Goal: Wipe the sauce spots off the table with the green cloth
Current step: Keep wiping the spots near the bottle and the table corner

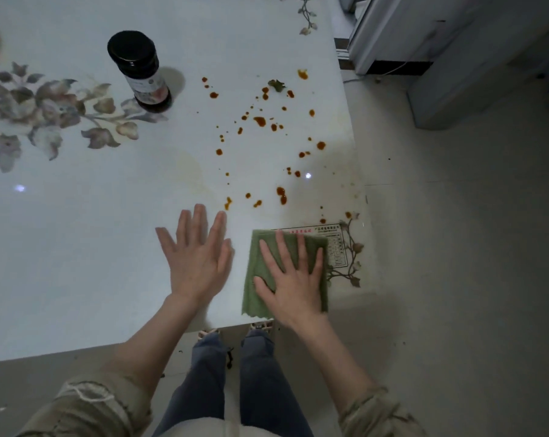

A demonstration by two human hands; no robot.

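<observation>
I look down on a glossy white table (pixel 77 231) printed with flowers. My right hand (pixel 293 279) lies flat, fingers spread, on a folded green cloth (pixel 267 247) near the table's front edge. My left hand (pixel 197 257) rests flat just beside the cloth. Brown sauce spots (pixel 260 121) are scattered beyond both hands. A dark bottle (pixel 140 70) stands upright farther back.

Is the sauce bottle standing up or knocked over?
Upright. The bottle stands on its base on the table, with its black cap on top and its shadow beside it.
</observation>
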